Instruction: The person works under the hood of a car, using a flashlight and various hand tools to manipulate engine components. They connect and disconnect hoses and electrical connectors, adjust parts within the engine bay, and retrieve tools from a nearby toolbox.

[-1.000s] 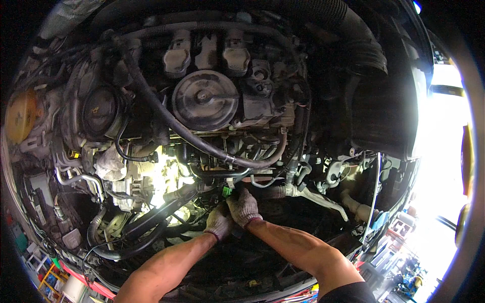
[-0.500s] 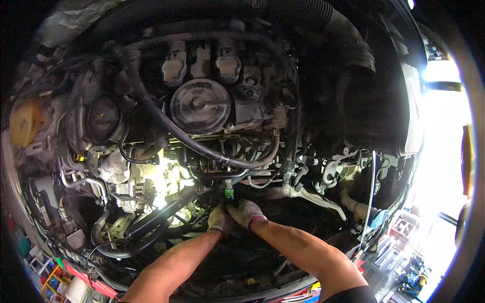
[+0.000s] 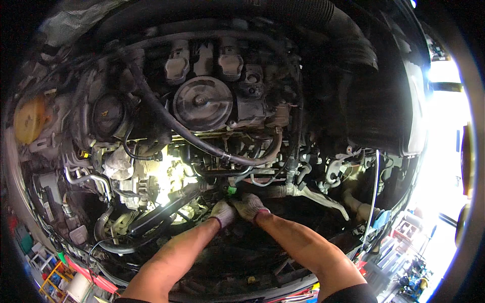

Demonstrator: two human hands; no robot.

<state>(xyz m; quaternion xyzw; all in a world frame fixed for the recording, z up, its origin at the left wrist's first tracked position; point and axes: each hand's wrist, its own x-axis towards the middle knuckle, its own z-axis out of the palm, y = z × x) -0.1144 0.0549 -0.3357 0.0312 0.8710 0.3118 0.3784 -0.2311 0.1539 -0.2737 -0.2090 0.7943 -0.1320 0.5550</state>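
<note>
Green part (image 3: 232, 191), small, engine bay; set low under the black hose (image 3: 202, 145), just beyond the left hand (image 3: 223, 212) and right hand (image 3: 250, 207).
Hands gloved in pale knit, close together, just below the part; fingertips lost in shadow, so whether the fingers are spread, pressed together or pinching it cannot be told. Risks, by judgement: a small piece lost into the dark gap (image 3: 262, 252) beneath the wrists, should knit fabric slip on a smooth surface; a snagged cuff or scraped forearm, from crowding by the wide black pipe (image 3: 166, 208) at left and the pale pipe (image 3: 323, 200) at right; a misjudged hold, from glare off the lit metal (image 3: 169, 177) set against deep shadow.
</note>
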